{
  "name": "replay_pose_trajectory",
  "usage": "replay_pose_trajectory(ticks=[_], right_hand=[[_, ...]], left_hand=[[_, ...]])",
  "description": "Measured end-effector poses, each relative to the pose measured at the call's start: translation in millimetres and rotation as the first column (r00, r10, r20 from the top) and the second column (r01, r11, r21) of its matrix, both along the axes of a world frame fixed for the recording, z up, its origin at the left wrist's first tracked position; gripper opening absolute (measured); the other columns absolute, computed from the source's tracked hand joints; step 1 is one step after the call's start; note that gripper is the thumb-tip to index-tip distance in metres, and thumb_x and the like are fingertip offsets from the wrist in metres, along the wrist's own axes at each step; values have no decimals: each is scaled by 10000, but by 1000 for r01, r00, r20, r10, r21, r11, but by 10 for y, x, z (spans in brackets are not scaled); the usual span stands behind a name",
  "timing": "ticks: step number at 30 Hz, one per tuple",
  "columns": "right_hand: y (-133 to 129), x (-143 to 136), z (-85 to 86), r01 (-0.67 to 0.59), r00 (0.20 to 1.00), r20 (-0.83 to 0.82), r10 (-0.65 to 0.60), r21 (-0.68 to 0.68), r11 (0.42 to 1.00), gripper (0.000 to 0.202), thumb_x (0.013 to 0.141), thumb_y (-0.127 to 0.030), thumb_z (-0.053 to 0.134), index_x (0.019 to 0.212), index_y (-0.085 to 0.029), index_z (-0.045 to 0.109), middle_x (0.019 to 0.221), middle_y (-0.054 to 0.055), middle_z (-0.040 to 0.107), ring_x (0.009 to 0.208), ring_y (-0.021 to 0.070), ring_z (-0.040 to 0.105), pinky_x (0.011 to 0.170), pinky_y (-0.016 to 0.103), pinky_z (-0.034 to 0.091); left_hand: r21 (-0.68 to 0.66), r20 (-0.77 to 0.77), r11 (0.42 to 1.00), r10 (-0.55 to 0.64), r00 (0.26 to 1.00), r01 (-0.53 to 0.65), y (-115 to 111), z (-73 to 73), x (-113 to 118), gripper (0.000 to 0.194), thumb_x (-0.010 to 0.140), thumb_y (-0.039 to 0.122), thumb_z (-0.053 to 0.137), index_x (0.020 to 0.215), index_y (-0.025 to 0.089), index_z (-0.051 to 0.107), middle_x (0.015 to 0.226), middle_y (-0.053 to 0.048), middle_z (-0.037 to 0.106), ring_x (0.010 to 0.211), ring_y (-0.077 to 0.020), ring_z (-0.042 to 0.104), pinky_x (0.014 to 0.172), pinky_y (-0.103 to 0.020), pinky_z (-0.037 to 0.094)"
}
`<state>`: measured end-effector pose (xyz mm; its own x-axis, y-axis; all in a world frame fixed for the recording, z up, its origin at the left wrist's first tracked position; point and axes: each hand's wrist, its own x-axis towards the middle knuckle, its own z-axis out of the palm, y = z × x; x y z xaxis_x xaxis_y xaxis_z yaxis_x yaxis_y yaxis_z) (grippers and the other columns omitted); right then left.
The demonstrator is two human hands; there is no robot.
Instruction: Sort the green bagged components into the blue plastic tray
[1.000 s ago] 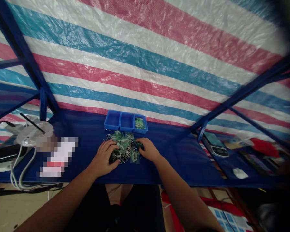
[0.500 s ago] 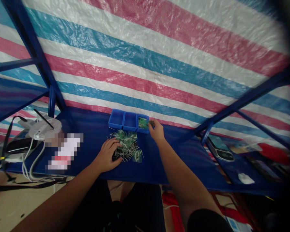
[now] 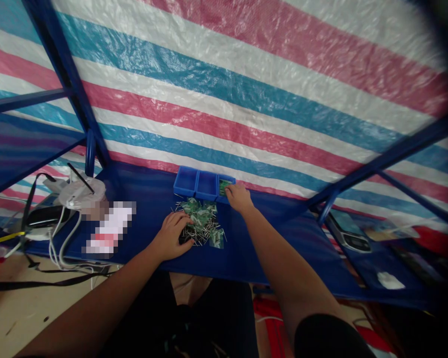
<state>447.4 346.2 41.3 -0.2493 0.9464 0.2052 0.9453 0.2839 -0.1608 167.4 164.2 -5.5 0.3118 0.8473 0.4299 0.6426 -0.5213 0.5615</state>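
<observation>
My left hand (image 3: pixel 174 236) rests at the left side of a loose pile of thin metal pins (image 3: pixel 205 233), which look like nails or screws. Its fingers are spread and curve around the pile's edge. Small clear bags with a green tint (image 3: pixel 197 211) lie on top of the pile, and one more bag (image 3: pixel 217 239) is at its right edge. My right hand (image 3: pixel 240 197) reaches over the right compartment of a blue bin (image 3: pixel 207 185). Its fingers are drawn together and point down at green bags (image 3: pixel 224 186) inside. Whatever the fingertips hold is hidden.
The bin's left and middle compartments show bare blue bottoms. On the left of the blue table (image 3: pixel 145 189) are a round white container (image 3: pixel 82 193), cables and a blurred paper (image 3: pixel 110 228). A scale (image 3: pixel 353 238) stands on the right. Striped sheeting hangs behind, between blue frame bars.
My right hand has moved from the right compartment's outer edge to over its inside, fingertips lower. My left hand stays at the pile. The whole view has shifted slightly.
</observation>
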Motion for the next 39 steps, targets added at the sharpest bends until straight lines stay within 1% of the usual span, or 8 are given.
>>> replay_pose_trajectory(ticks=[3,8,11,15,18,25,29,39], right_hand=[[-86,-24,-77,-14,999,-48,21,142,990,447,1009,-406,442,1382,-190,563,1445,155,563,1339,326,492,1121,530,368],[-189,-12,-296,-81,995,-63,81,3,997,511,1017,-400,411,1489,-207,447,1589,134,413,1489,329,332,1194,672,182],[-307,4,-344,-64,983,-163,80,101,993,524,1008,-384,412,1496,-193,415,1613,142,366,1519,338,268,1185,703,166],[-656,12,-280,-60,936,-319,148,269,961,404,963,-345,501,1324,-171,547,1409,174,558,1373,320,466,1160,583,338],[-1030,46,-259,-156,897,-387,214,177,972,222,956,-324,540,1127,-209,622,1133,122,653,1046,259,631,955,435,523],[-1731,181,-454,-211,895,-395,208,37,977,295,890,-345,662,1161,-231,629,1114,90,655,1045,272,609,935,442,503],[-1830,154,-518,-189,923,-331,196,55,981,360,870,-333,670,1216,-240,631,1179,99,658,1104,299,594,972,482,469],[-1782,130,-569,-162,926,-336,174,64,985,90,823,-242,621,908,-261,642,1308,74,668,1207,316,587,999,520,453]], left_hand=[[-3,-3,1000,0,1000,0,-3,9,2,491,776,352,704,1231,252,551,1311,-107,563,1299,-317,484,1115,-517,357],[-9,-12,1000,5,1000,-5,8,0,4,497,771,360,709,1230,253,553,1306,-109,563,1291,-319,491,1116,-524,356],[2,-12,1000,10,1000,-10,12,-8,1,503,763,360,712,1227,250,551,1304,-114,565,1282,-326,498,1108,-530,364],[18,-3,1000,11,1000,-11,5,-3,1,491,752,332,716,1206,249,549,1295,-111,573,1280,-323,499,1109,-526,365],[18,2,1000,14,1000,-14,1,3,5,484,743,314,716,1194,254,550,1294,-107,575,1280,-321,500,1110,-525,366],[27,-10,1000,13,1000,-13,2,2,18,499,733,303,723,1198,252,548,1295,-106,568,1285,-316,493,1114,-520,361],[25,-25,1000,18,1000,-18,-4,7,21,493,735,303,720,1194,247,551,1296,-107,563,1282,-314,492,1107,-513,367],[13,-26,999,32,999,-31,-19,6,11,509,735,313,716,1213,253,553,1277,-110,561,1272,-334,496,1098,-543,374]])
